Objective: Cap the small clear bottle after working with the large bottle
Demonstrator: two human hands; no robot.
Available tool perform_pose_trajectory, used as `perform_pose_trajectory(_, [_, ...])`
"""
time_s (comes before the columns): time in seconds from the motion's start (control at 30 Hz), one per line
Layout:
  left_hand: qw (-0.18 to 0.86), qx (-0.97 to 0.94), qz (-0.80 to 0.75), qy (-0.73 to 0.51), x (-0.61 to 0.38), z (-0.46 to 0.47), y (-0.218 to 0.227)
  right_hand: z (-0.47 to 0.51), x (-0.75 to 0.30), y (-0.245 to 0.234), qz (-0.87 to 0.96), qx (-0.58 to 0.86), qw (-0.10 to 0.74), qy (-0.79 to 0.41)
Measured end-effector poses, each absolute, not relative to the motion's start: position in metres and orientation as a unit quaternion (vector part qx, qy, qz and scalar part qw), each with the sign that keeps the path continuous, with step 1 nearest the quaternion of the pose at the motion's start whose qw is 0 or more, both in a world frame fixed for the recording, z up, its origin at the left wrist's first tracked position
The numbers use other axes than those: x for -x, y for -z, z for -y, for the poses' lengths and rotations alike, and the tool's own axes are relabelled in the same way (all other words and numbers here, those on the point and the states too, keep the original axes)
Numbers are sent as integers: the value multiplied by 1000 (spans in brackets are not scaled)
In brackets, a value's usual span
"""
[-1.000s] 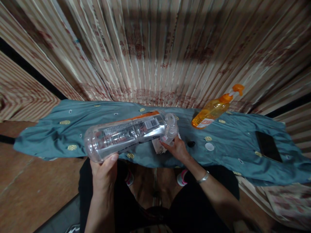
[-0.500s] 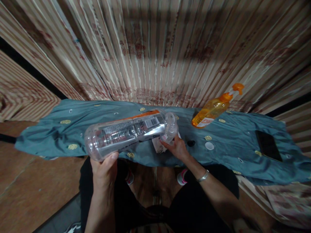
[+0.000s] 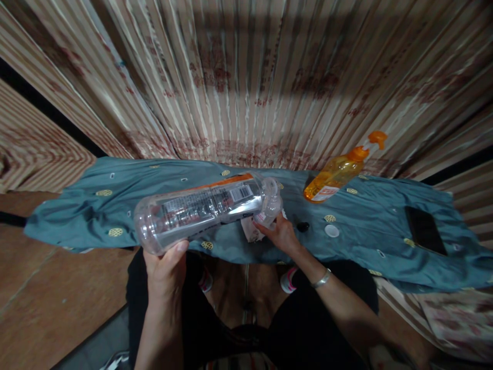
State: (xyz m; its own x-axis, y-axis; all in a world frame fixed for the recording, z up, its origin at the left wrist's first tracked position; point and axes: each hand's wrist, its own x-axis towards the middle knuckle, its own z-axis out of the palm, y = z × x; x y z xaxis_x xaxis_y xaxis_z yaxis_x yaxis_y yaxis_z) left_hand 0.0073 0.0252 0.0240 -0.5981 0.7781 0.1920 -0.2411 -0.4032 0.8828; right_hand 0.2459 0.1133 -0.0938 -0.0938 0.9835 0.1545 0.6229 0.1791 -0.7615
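A large clear plastic bottle [image 3: 204, 208] with an orange-edged label lies on its side in the air above a teal cloth [image 3: 115, 205]. My left hand [image 3: 166, 267] grips the bottle's base end from below. At the bottle's neck my right hand [image 3: 280, 234] has its fingers pinched together, holding a small clear piece there that I cannot make out. A small white packet [image 3: 250, 232] lies on the cloth just under the neck.
An orange pump bottle [image 3: 339, 172] stands tilted at the back right. A small black cap [image 3: 303, 226] and a white cap [image 3: 332, 231] lie on the cloth right of my hand. A dark phone [image 3: 425, 230] rests at far right. Striped curtains hang behind.
Nothing has visibly changed beyond a slight shift of the view; both hands keep the same hold on the bottle.
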Motion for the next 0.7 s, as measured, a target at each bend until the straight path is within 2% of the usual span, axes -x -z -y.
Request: perform_pose_trajectory(0.7, [326,-303,-433,-784,-9,-26,-23,-111,-246,87,694,586,326,-260])
